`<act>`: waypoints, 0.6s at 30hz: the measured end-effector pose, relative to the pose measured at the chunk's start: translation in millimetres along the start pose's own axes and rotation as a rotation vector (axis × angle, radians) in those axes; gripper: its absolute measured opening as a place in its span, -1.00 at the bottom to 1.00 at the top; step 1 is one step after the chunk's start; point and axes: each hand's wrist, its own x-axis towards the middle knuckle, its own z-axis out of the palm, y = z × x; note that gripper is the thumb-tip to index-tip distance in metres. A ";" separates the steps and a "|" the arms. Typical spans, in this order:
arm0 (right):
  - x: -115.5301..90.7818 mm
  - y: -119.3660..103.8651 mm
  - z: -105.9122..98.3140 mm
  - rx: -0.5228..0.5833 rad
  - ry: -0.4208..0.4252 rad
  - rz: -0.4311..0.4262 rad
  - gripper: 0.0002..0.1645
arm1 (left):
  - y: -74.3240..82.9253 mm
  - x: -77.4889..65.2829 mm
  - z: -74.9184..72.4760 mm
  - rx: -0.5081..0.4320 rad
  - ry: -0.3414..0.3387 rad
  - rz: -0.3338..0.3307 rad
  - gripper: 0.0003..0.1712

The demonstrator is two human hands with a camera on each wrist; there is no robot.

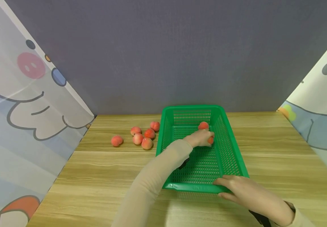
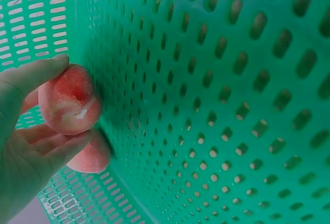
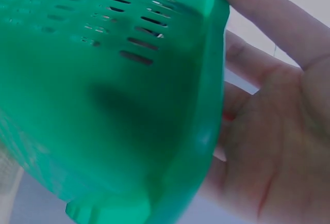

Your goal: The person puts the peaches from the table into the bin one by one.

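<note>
A green slotted basket (image 1: 232, 151) stands on the wooden table. My left hand (image 1: 206, 138) reaches inside it and holds a pink-red peach (image 1: 210, 140). In the left wrist view that peach (image 2: 69, 100) is pinched between thumb and fingers (image 2: 56, 146), close to the basket wall (image 2: 216, 90), with a second peach (image 2: 92, 158) just below it. In the head view that other peach (image 1: 203, 125) lies on the basket floor, farther back. My right hand (image 1: 228, 188) grips the basket's near right corner (image 3: 170, 105), thumb (image 3: 268, 12) over the rim and fingers underneath.
Several more peaches (image 1: 142, 137) lie loose on the table (image 1: 95, 176) just left of the basket. A grey wall closes the back, and cartoon-printed curtains (image 1: 18, 110) hang at both sides.
</note>
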 end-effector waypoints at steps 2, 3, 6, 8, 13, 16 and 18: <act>0.4 0.0 -0.2 0.005 -0.003 0.001 -0.70 | 0.0 1.0 1.1 0.005 0.001 0.000 -0.46; 0.6 0.1 -0.3 0.006 -0.004 0.002 -0.70 | 0.1 1.3 1.3 0.011 0.001 0.000 -0.46; 0.6 0.2 -0.4 0.013 -0.007 0.003 -0.71 | 0.4 2.2 2.4 0.027 0.003 0.000 -0.45; 0.4 0.2 -0.4 0.014 -0.009 0.002 -0.70 | 0.8 2.6 2.6 0.027 0.001 -0.005 -0.44; 0.3 0.5 -0.4 0.023 -0.020 0.007 -0.70 | 2.0 1.8 3.0 0.013 -0.007 -0.013 -0.44; 0.6 0.7 -0.2 0.027 -0.026 0.016 -0.71 | 2.6 1.6 4.3 0.009 -0.007 -0.008 -0.46; 0.7 0.9 0.1 0.031 -0.033 0.025 -0.71 | 3.0 1.4 5.1 0.015 -0.002 -0.002 -0.48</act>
